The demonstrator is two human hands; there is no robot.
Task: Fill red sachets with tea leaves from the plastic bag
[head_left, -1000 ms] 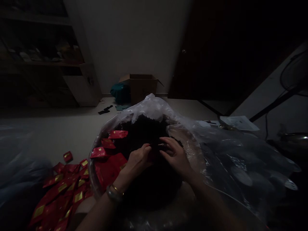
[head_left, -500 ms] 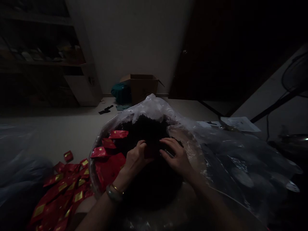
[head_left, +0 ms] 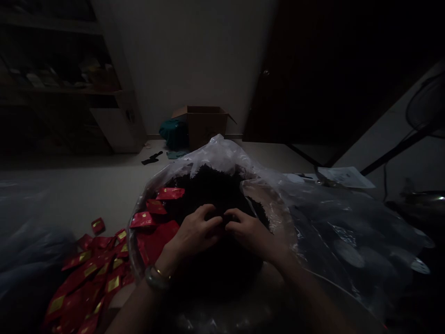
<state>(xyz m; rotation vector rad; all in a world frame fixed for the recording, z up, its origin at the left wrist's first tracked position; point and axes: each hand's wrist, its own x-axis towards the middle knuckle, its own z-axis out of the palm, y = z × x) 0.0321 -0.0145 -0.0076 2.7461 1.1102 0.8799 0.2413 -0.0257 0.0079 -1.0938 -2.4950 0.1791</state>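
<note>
Over a heap of dark, loose tea-like leaves (head_left: 219, 183), my left hand (head_left: 198, 229) and my right hand (head_left: 250, 232) are close together. The fingers of my left hand curl around what looks like a small dark-red packet, mostly lost in shadow. My right hand is closed in a pinch facing it; what its fingertips hold is too dark to make out. The leaves lie in a round container lined with clear plastic (head_left: 222, 153). Inside its left side, several red packets (head_left: 170, 193) rest on a larger red sheet or bag (head_left: 156, 241).
Many red packets with gold labels (head_left: 90, 269) are piled at the lower left. An open cardboard box (head_left: 206, 125) and a teal bundle (head_left: 174, 133) stand by the wall. To the right lie a big clear plastic bag (head_left: 347, 232) and papers (head_left: 346, 177).
My hands have come closer together, and the fingers of my right hand have curled in toward the left. The packets in the container look unmoved.
</note>
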